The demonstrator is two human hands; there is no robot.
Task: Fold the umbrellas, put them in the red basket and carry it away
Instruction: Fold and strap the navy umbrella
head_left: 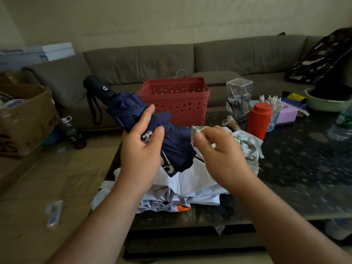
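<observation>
— Both hands are up over the dark speckled low table (297,168). What does the left hand (142,149) hold?

— It grips the navy-blue folding umbrella with a black handle (133,113) round its bunched canopy, thumb on top, handle pointing up and away to the left, a wrist strap hanging from it.

— And the right hand (219,155)?

— It hovers just beside the navy canopy, fingers curled, with a scrap of pale patterned fabric showing above them. Whether it pinches that fabric, I cannot tell.

— How many umbrellas do you count?

— One navy in hand. Under the hands lie a pale grey-blue folded umbrella (190,187) and a white umbrella with a green print (245,147), loosely heaped on the table; the heap may hide more.

— The basket?

— One red plastic basket with triangular cut-outs (177,100) stands upright at the table's far edge, behind the navy umbrella. Its inside is hidden from this angle.

— Other containers?

— One clear plastic box holding pens (239,96), one red lidded bottle (259,121), one pale green bowl (323,101) with something dark in it, and one brown cardboard box (24,119) on the floor at left, before the grey sofa (152,61).
</observation>
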